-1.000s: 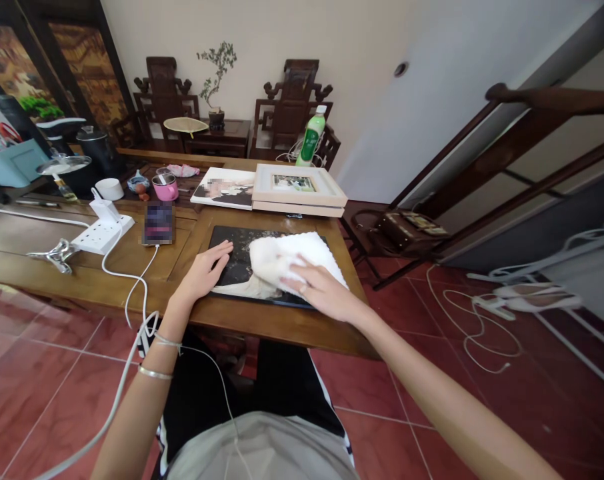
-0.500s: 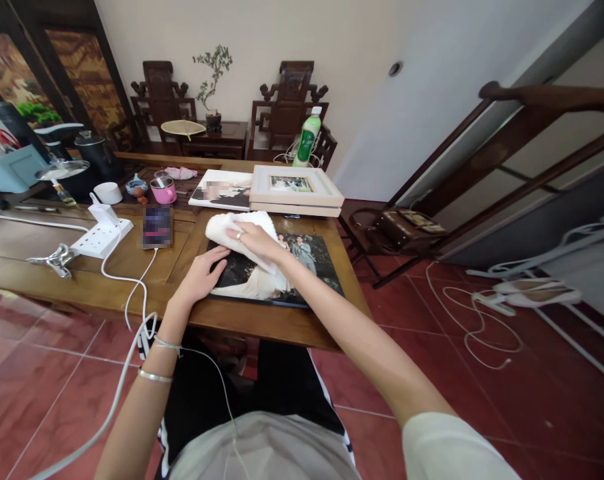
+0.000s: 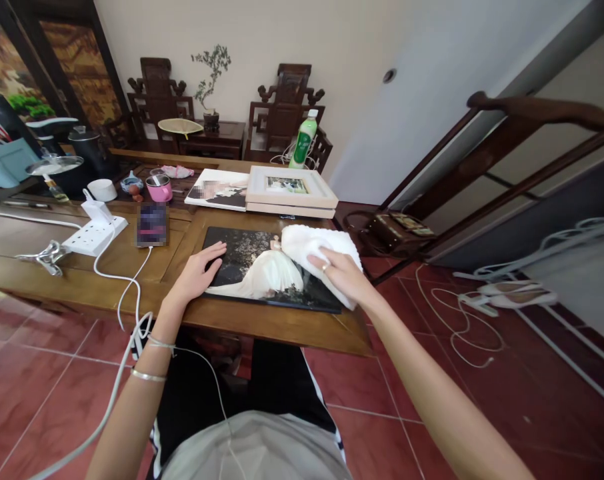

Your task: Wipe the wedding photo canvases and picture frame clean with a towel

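Observation:
A large dark photo print (image 3: 247,267) with a figure in a long white gown lies flat near the front edge of the wooden table (image 3: 222,320). My left hand (image 3: 198,270) rests on its left edge, fingers stretched out and holding nothing. On the right part of the photo, my right hand (image 3: 339,270) grips a white towel (image 3: 322,243) and presses it down. The towel covers the photo's upper right corner and reaches past its right edge.
Behind the photo lie stacked framed pictures (image 3: 292,190) and a white-edged photo panel (image 3: 217,190), with a green bottle (image 3: 303,140) beyond. To the left are a phone (image 3: 152,225), a power strip (image 3: 96,235) with trailing cables and a pink cup (image 3: 159,189). A wooden chair (image 3: 512,123) stands at right.
My right hand has slid the towel from the photo's upper left to its right side, uncovering the gowned figure. My left hand stays at the left edge. The view has shifted slightly.

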